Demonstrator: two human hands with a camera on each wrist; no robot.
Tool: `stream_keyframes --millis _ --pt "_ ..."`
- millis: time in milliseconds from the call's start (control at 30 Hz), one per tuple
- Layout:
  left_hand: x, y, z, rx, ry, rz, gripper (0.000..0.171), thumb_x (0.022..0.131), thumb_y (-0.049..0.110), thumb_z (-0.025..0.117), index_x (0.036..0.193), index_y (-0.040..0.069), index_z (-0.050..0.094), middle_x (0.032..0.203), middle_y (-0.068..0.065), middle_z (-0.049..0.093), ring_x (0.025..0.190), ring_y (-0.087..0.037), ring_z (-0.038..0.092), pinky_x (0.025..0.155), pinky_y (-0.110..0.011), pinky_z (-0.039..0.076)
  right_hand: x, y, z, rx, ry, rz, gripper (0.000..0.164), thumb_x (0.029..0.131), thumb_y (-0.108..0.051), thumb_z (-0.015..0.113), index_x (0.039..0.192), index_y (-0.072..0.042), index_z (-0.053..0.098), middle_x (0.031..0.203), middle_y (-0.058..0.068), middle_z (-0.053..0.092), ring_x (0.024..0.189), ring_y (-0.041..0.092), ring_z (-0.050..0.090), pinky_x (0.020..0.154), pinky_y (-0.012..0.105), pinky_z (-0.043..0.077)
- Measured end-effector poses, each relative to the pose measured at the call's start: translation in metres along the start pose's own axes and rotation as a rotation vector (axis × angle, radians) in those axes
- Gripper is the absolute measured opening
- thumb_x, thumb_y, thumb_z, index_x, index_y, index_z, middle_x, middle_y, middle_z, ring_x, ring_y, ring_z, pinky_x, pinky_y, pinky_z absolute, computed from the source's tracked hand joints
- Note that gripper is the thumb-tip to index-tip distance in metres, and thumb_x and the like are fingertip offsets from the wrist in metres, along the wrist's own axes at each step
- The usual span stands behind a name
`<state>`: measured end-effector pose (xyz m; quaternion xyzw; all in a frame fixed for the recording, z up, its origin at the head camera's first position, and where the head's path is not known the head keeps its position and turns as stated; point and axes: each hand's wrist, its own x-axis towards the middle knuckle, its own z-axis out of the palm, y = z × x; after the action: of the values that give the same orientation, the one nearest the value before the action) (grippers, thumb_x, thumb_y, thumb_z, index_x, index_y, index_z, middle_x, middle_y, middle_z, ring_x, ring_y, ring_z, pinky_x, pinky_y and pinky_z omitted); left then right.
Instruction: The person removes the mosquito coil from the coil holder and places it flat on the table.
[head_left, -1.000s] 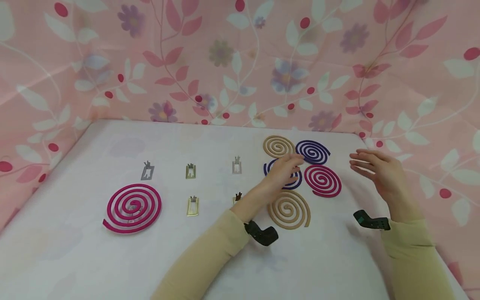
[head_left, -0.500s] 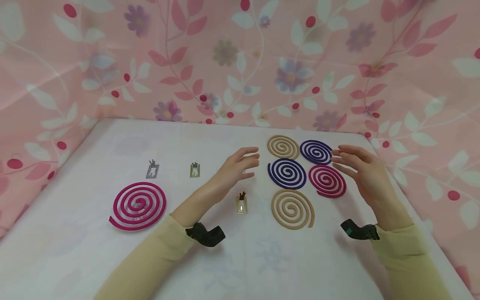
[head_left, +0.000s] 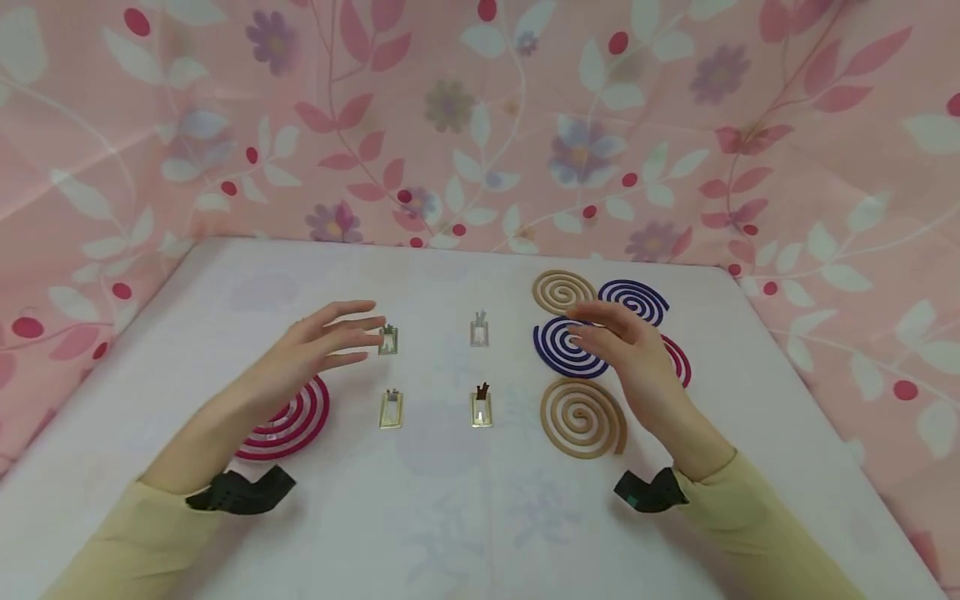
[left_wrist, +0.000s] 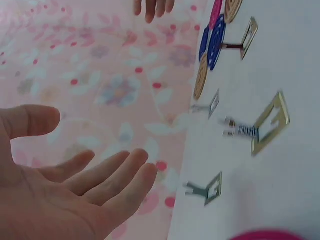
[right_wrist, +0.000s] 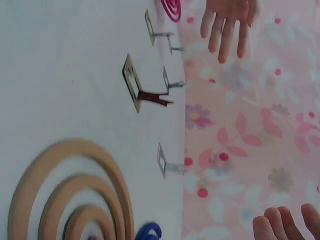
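Observation:
My left hand (head_left: 311, 354) hovers over the left of the table, fingers extended and nothing held. Beneath it lies a magenta mosquito coil (head_left: 262, 456), partly covered. Its fingertips overlap a small metal coil stand (head_left: 388, 342) in the head view. My right hand (head_left: 637, 358), also holding nothing, is above the coils on the right, fingers loosely bent. Around it lie a blue mosquito coil (head_left: 558, 360), a second blue coil (head_left: 630, 292), a mostly hidden magenta coil (head_left: 681, 360), a tan coil (head_left: 562, 275) behind and another tan coil (head_left: 585, 454) in front.
Between the hands stand a gold coil stand (head_left: 391, 410), one with dark prongs (head_left: 482, 410) and a silver stand (head_left: 479, 332). The white tabletop (head_left: 480, 517) ends at a pink floral cloth (head_left: 450, 125) behind. A black band (head_left: 243, 492) sits at the left wrist.
The left hand has swept left from the right-hand coils to over the left magenta coil, hiding the leftmost stand. The right hand has moved left over the coils. Coils and stands have not moved.

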<state>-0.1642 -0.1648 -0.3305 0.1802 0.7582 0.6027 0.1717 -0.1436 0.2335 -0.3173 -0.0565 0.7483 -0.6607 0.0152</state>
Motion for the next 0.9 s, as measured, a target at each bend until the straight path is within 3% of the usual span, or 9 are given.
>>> stream_keyframes --millis 100,233,433,633,900 --pt "-0.017 -0.007 -0.035 0.024 -0.019 0.03 0.047 0.108 0.027 0.044 0.152 0.013 0.037 0.152 -0.009 0.047 0.132 -0.016 0.054 0.104 -0.022 0.047 0.005 -0.005 0.024 0.004 -0.036 0.003 0.037 0.101 -0.017 0.059 0.135 -0.004 0.054 0.129 0.003 0.062 0.121 0.019 0.061 0.1 0.021 0.05" --pt "-0.034 -0.018 -0.076 0.046 -0.076 0.075 0.043 0.109 0.015 0.036 0.152 0.009 0.036 0.15 -0.007 0.049 0.132 -0.012 0.055 0.102 -0.02 0.048 0.009 -0.011 0.059 0.077 -0.09 -0.009 0.036 0.1 -0.011 0.059 0.135 -0.004 0.054 0.133 0.009 0.061 0.125 0.027 0.059 0.103 0.027 0.05" --pt "-0.052 -0.032 -0.12 0.092 -0.109 0.13 0.043 0.108 0.005 0.028 0.15 -0.002 0.035 0.149 -0.01 0.048 0.13 -0.015 0.056 0.1 -0.021 0.05 0.015 -0.017 0.108 0.158 -0.17 -0.011 0.036 0.099 -0.007 0.057 0.134 -0.002 0.055 0.134 0.015 0.06 0.123 0.032 0.06 0.106 0.033 0.049" --pt "-0.06 -0.042 -0.141 0.115 -0.153 0.15 0.044 0.107 0.0 0.024 0.15 -0.006 0.033 0.147 -0.01 0.05 0.128 -0.018 0.058 0.099 -0.024 0.052 0.025 -0.028 0.15 0.204 -0.226 0.005 0.036 0.1 -0.009 0.056 0.135 -0.004 0.055 0.138 0.017 0.057 0.124 0.032 0.059 0.108 0.035 0.048" --pt "-0.068 -0.053 -0.153 0.188 -0.141 0.086 0.044 0.107 0.0 0.026 0.15 -0.001 0.036 0.146 -0.007 0.052 0.123 -0.014 0.062 0.093 -0.027 0.055 0.033 -0.05 0.196 0.35 -0.226 0.019 0.035 0.098 -0.007 0.057 0.133 -0.005 0.058 0.13 0.013 0.062 0.116 0.025 0.063 0.105 0.035 0.05"
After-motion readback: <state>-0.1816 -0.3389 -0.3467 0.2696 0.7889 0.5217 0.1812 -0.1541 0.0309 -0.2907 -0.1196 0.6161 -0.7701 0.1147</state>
